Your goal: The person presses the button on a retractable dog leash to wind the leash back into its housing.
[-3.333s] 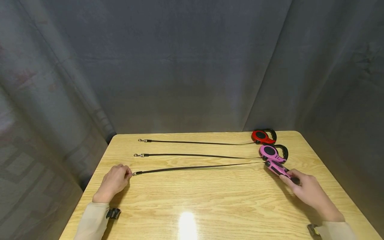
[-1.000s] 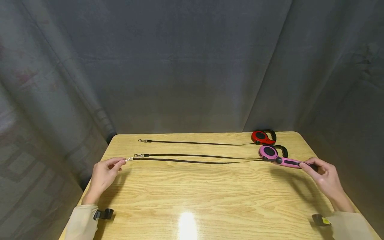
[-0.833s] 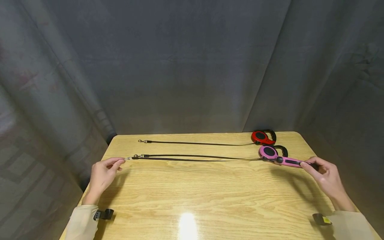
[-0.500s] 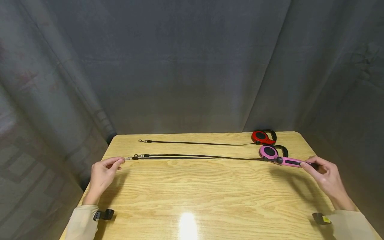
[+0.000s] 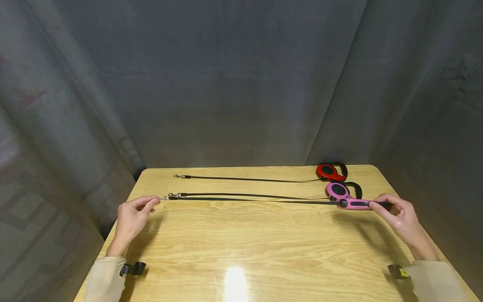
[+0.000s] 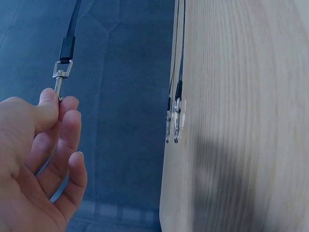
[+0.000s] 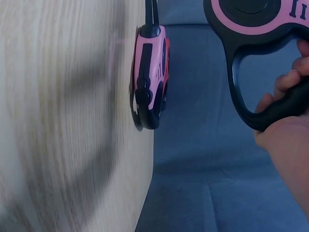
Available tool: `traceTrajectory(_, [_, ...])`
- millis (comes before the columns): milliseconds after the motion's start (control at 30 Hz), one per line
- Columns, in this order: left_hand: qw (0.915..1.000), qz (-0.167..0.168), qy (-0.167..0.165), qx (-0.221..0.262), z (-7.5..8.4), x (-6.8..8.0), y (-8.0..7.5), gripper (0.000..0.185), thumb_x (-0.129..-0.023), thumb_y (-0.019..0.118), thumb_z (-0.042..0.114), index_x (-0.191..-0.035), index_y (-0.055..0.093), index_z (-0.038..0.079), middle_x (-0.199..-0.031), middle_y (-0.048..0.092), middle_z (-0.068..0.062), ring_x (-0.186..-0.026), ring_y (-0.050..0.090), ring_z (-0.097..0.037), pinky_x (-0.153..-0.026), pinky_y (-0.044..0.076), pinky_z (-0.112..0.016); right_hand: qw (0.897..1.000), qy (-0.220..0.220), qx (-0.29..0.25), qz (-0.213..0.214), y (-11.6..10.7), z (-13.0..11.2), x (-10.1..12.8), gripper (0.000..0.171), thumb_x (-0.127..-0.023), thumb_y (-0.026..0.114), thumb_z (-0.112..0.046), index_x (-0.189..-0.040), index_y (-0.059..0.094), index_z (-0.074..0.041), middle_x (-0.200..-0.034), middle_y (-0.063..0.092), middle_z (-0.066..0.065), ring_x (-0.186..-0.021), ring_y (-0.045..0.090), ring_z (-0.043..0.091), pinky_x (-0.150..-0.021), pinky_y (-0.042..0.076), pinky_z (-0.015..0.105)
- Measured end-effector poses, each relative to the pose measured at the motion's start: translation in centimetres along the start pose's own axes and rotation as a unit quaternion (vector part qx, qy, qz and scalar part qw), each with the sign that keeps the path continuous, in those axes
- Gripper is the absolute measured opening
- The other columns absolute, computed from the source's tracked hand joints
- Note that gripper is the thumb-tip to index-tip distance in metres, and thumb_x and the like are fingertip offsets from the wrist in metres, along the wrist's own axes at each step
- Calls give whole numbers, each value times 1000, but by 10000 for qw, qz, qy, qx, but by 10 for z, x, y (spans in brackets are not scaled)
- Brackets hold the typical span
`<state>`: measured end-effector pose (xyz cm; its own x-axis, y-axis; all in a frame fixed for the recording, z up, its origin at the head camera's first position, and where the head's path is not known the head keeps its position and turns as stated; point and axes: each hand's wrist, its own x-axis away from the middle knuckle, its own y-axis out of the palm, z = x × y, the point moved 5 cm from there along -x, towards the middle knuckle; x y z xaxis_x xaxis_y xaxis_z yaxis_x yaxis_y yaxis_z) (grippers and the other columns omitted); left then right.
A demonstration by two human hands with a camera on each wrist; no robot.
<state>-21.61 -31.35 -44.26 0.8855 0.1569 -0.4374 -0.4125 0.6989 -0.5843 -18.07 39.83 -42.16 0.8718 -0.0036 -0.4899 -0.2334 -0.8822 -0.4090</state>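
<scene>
Thumb and fingertips of my left hand (image 5: 132,220) pinch the metal snap hook (image 6: 59,82) of a pink retractable dog leash (image 5: 356,204). At the other end my right hand (image 5: 401,218) grips the black loop handle (image 7: 285,104) of that leash, casing on edge and raised off the table. Its black strap (image 5: 256,200) runs almost straight between both hands. Behind it a second pink retractable leash (image 5: 337,190) lies flat, its strap pulled out to the left. The held casing overlaps this one in the head view.
A red retractable leash (image 5: 327,171) lies at the back right of the wooden table (image 5: 234,235), its strap stretched leftward. The two lying snap hooks (image 6: 176,121) sit near the left end. Grey curtains (image 5: 241,84) enclose the back and sides.
Both hands have lifted the held leash from the table and its casing has turned on edge. The strap sagged, then straightened. Most recently my right hand has shifted slightly left.
</scene>
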Motion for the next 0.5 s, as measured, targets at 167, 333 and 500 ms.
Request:
traceTrajectory(167, [9999,-158,-24,22,4,0,3,12,-97,78,8,-105,84,1,-95,82,-18,-67,65,8,-57,49,-13,9999,-54,103,-118,7,-2,-3,18,-91,66,19,-92,69,2,-88,68,-16,-77,56,2,-66,44,20])
traceTrajectory(333, [9999,-166,-43,-4,6,2,3,12,-96,80,10,-104,84,3,-93,82,-17,-67,64,8,-57,49,-13,9996,-116,247,-97,13,-4,-2,17,-91,70,16,-92,70,0,-88,67,-13,-79,55,3,-68,43,21])
traceTrajectory(500, [9999,-142,19,20,8,3,5,12,-96,80,12,-104,84,4,-92,82,-16,-66,67,0,-54,48,-15,9991,-342,163,-167,17,-7,-2,20,-90,67,19,-89,69,-1,-86,66,-6,-78,54,5,-70,43,21])
